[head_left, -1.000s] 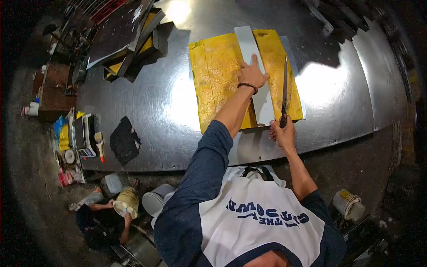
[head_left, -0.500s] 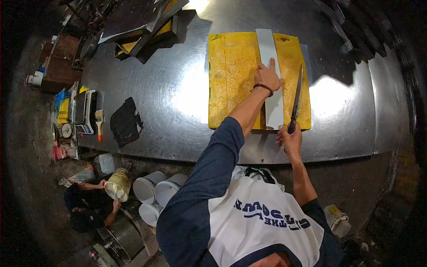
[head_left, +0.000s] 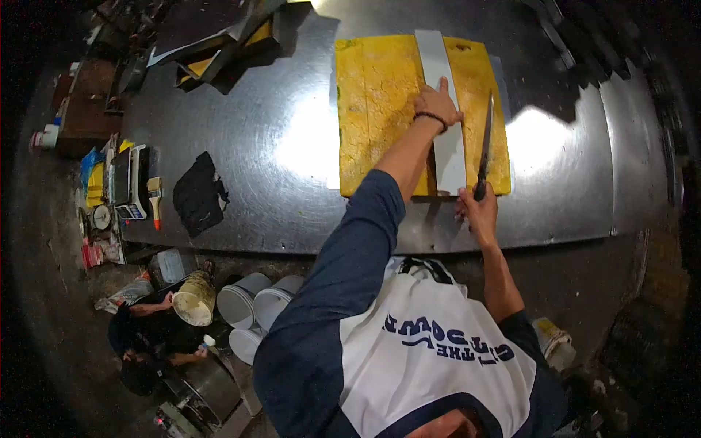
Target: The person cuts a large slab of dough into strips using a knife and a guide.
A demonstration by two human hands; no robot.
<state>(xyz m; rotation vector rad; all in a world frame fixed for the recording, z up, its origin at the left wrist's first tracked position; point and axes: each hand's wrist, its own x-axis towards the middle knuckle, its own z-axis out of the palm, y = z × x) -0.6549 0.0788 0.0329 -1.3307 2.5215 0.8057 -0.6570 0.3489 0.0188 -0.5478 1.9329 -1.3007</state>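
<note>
A yellow slab [head_left: 376, 109] with a cracked surface lies on the metal table, a straight line running down its left part. Across it lies a long pale flat strip [head_left: 431, 55]. My left hand [head_left: 437, 104] presses on the strip with its fingers apart, a dark bracelet at the wrist. At the slab's front edge my right hand [head_left: 478, 212] is closed round the black handle of a long knife [head_left: 487, 142]. The blade points away from me over the slab, right of the strip.
On the metal table [head_left: 255, 146] are a black cloth [head_left: 198, 196], a brush [head_left: 155, 201], a scale [head_left: 133, 182] and dark metal frames [head_left: 241, 51]. Below left, a person [head_left: 142, 339] holds a bucket [head_left: 195, 298] near white buckets [head_left: 237, 305].
The whole view has shifted slightly. My hands, the strip and the knife look much the same against the slab. The other person's lower hand has moved away from the bucket, holding something white-tipped.
</note>
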